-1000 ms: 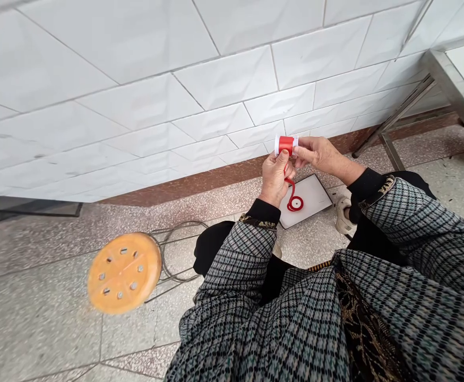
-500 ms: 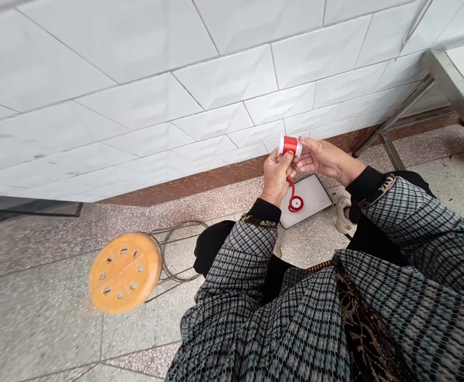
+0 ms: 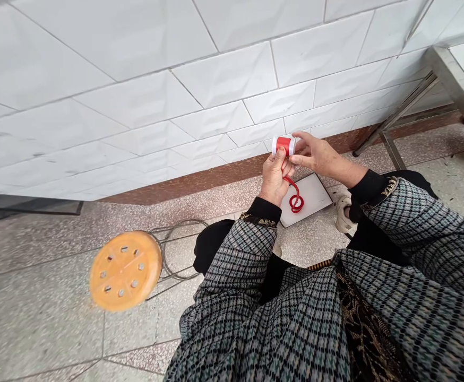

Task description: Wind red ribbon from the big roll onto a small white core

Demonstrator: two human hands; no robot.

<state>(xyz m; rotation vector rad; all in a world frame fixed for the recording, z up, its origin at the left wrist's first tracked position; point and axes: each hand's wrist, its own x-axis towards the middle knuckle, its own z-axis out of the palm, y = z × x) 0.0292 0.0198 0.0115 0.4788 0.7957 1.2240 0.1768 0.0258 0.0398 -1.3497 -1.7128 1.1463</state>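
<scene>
A white spool wound with red ribbon [image 3: 283, 145] is held up near the wall. My left hand [image 3: 274, 175] is closed around its lower left side, thumb against the red winding. At the spool's right end, my right hand [image 3: 315, 154] has its index finger by the top of the white rim and its thumb below. From my left hand hangs a red cord [image 3: 295, 190] that ends in a loose coil. Behind the coil is a white rectangular board [image 3: 311, 199] with a dark edge, low down near the floor; whether the coil touches it is unclear.
On the left stands a round orange stool [image 3: 125, 271] with metal legs. A tiled wall [image 3: 232, 79] rises in front. To the right is a metal-framed table [image 3: 450, 79]. A dark panel [image 3: 28, 204] juts out at the far left.
The spool has shifted slightly left and sits more level. My right hand has moved from open fingers beside it to a grip on its right end. The hanging coil has turned.
</scene>
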